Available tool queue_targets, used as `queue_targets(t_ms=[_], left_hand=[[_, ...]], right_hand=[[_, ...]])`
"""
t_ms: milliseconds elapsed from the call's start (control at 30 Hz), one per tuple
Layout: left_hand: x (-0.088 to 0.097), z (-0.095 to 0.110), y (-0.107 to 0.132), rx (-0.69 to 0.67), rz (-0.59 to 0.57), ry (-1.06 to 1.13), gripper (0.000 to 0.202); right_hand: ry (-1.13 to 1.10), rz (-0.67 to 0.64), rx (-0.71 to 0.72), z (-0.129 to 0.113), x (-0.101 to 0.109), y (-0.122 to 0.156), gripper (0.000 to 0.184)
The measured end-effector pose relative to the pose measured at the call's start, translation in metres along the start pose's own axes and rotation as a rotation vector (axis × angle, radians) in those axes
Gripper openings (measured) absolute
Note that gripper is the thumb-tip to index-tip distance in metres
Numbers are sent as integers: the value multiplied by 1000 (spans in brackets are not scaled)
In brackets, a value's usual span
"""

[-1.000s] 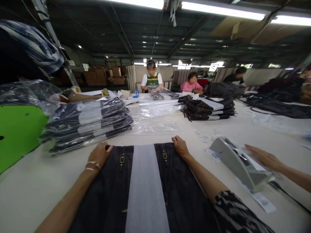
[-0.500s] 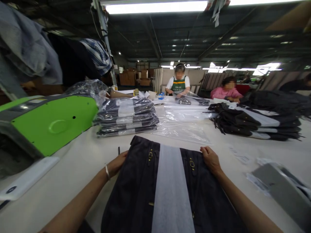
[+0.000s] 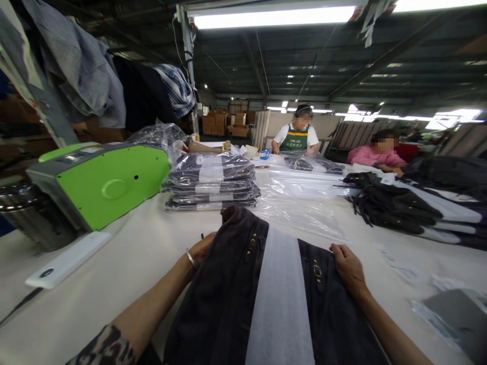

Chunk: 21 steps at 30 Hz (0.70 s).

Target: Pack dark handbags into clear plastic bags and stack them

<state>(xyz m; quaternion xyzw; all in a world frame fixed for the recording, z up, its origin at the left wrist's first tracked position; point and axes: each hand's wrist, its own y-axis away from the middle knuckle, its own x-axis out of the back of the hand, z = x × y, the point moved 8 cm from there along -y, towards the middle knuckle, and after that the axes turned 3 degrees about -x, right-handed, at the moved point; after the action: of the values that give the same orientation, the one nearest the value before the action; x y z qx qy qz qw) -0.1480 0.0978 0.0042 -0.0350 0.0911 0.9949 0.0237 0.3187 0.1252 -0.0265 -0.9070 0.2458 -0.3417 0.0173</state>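
Note:
A folded dark garment (image 3: pixel 228 294) with a white paper band (image 3: pixel 279 299) down its middle lies on the pale table in front of me. My left hand (image 3: pixel 201 248) grips its left edge, which is raised off the table. My right hand (image 3: pixel 348 268) lies closed over its far right corner. A thin bangle sits on my left wrist.
A green machine (image 3: pixel 102 185) stands at the left with a white slab (image 3: pixel 66 258) before it. Bagged dark garments (image 3: pixel 211 182) are stacked beyond, next to clear plastic bags (image 3: pixel 300 213). More dark garments (image 3: pixel 399 205) lie right. Two people work at the far end.
My view has swung left, bringing the green machine into sight. My left hand has lifted the garment's left edge; the other person's hand and grey device at right left the view.

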Motion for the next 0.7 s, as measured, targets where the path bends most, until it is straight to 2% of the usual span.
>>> queue_targets(t_ms=[67,100,167,233,300,367,433,533,633,700], left_hand=[[3,6,-3,-61,-4,-24,47],[7,9,-5,-106,22,-102,48],[19,10,-11,-168,128,-414,43],[27,5,-19,-160,222,-730,35],[32,-2,-27,-124,269,-870,30],[38,-1,-32,-120,290,-883,24],[48,9,-31,-133,323,-881,18],[57,27,-25,-147,339,-817,31],[41,23,-29,-106,179,-561,49],[26,8,-36,-18,100,-347,44]], right_hand=[[0,5,-8,1,0,0,43],[-1,6,-8,1,0,0,43],[5,1,-4,-1,-1,1,43],[28,-6,13,-3,-2,2,42],[51,-7,16,-4,-4,3,41],[58,-3,11,-3,-4,4,41],[55,2,9,-3,-5,4,40],[49,14,30,-4,-5,4,39],[48,20,42,-5,-5,5,38],[58,20,40,-5,-5,4,38]])
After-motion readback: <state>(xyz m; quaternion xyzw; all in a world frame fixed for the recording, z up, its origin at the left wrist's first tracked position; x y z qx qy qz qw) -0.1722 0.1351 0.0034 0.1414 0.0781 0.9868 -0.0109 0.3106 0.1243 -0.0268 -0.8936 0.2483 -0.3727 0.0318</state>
